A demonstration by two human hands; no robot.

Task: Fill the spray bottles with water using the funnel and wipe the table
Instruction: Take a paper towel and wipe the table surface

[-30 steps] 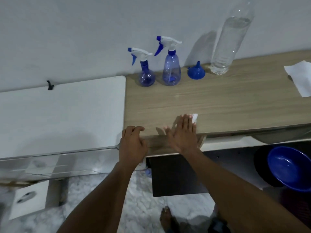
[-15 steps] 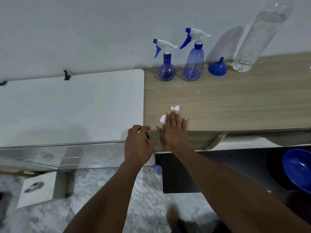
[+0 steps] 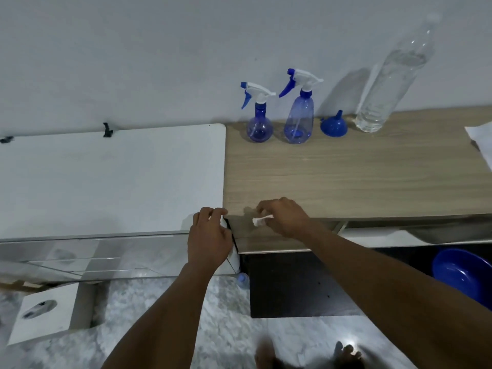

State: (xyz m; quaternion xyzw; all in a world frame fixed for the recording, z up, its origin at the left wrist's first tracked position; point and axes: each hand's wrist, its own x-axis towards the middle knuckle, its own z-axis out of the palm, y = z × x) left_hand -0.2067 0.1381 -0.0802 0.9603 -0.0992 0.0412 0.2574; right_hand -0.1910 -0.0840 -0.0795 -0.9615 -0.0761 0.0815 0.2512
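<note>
The left hand [image 3: 209, 237] rests curled over the front right corner of the white rectangular cabinet top [image 3: 111, 179], fingers bent onto the corner with nothing visibly held. The right hand [image 3: 286, 218] hangs at the front edge of the light wood-grain desk [image 3: 359, 177], close to its front left corner, its fingertips pinched on a small crumpled white tissue wad [image 3: 259, 221] that sits just over the desk's front edge.

Along the desk's back edge, against the pale wall, stand four things in a row. Nearest the back left corner is the short round-bellied blue plastic spray bottle with a white and blue trigger head [image 3: 258, 114]. Just beside it to the right stands the taller slim blue plastic spray bottle with the same kind of trigger head [image 3: 299, 107]; both are upright with heads fitted. Next comes the small blue plastic funnel [image 3: 334, 125], resting mouth-down with its spout pointing up. Right of that is the tall clear plastic water bottle [image 3: 394, 73], upright and largely filled with water.

At the desk's right edge lies a flat white paper sheet [image 3: 480, 141], partly cut off by the frame. Below the desk, toward the right, a deep blue plastic basin [image 3: 463, 274] is visible. The floor is grey-white marble tile [image 3: 159, 310].
</note>
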